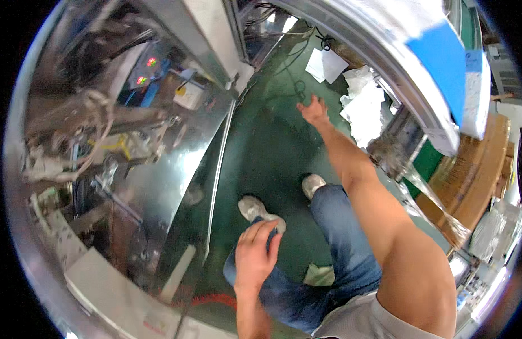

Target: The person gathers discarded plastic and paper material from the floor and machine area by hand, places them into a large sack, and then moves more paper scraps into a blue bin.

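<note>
Supporting surface: dark green floor [272, 144], smooth, with a slight sheen. Landmark for all positions below: flat white sheet [324, 66], directly on the floor. Just beside it, on the right and toward the wearer: crumpled white sheets [363, 113], overlapping, with irregular edges. Near its far edge: dark cord [324, 41], loosely looped. Well apart on the wearer's side: right shoe [313, 183]; farther left, left shoe [249, 208]; both pale grey. Beyond both shoes, closest to the wearer: small pale piece [319, 276], material indistinct.
</note>
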Demonstrator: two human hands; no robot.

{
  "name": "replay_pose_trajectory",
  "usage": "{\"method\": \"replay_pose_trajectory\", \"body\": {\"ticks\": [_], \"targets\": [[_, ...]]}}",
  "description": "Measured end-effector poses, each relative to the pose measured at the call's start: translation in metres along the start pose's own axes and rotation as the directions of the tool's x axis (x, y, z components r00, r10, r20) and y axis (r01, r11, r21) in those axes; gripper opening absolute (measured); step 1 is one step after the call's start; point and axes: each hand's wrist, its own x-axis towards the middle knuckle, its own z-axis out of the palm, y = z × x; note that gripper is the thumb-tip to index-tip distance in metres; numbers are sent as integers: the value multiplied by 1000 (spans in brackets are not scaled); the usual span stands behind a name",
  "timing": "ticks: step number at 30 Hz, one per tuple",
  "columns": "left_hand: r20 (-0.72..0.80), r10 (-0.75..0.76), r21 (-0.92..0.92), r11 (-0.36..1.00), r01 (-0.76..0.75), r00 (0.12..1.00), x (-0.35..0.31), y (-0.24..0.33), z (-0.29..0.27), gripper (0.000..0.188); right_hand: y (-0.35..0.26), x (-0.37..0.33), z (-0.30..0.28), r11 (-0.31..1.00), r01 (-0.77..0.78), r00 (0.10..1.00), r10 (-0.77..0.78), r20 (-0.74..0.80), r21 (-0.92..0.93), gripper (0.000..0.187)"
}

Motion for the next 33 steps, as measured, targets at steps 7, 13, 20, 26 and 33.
{"method": "replay_pose_trajectory", "body": {"ticks": [7, 13, 20, 26, 33], "targets": [[123, 15, 218, 975, -42, 992, 40, -94, 23, 38, 1, 172, 14, 997, 75, 994, -76, -77, -25, 80], [144, 141, 185, 969, -167, 979, 92, -95, 25, 35, 76, 299, 53, 957, 116, 928, -200, -314, -265, 46], [272, -35, 197, 980, -20, 962, 120, -84, 27, 33, 75, 203, 76, 874, 431, 824, -482, -299, -223, 27], [315, -46, 220, 975, -25, 948, 118, -103, 22, 40, 131, 189, -15, 975, 223, 388, -105, -916, -17, 34], [449, -144, 344, 939, -22, 882, 97, -140, 28, 52, 220, 251, -15, 931, -363, 915, 364, -174, 34, 89]]}}
